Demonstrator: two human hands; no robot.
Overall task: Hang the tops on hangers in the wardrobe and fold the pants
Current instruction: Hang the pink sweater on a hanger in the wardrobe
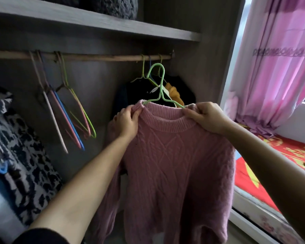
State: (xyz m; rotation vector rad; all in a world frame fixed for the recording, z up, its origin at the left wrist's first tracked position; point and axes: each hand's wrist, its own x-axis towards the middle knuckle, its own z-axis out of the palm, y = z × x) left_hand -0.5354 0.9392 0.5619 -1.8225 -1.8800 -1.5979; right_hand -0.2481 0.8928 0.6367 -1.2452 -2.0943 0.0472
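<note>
Pink sweater (pixel 174 155) sits on its green hanger (pixel 159 81) mid-frame, left hand (pixel 127 120) and right hand (pixel 204 117) each pinching a shoulder in curled fingers (pixel 136 112), hook just below the rail (pixel 95 57) where dark tops (pixel 139 92) already hang; folding looks still ahead.

No text, brand, number or sign can be read. A small white tag (pixel 156 89) is seen by the neck of the green hanger (pixel 156 64), at 12 o'clock from the collar of the pink sweater (pixel 174 164), but any print on it is too blurred to be made out. Yellow figures on the red bed cover (pixel 245 187), at 3 o'clock, cannot be told as characters or ornament.
</note>
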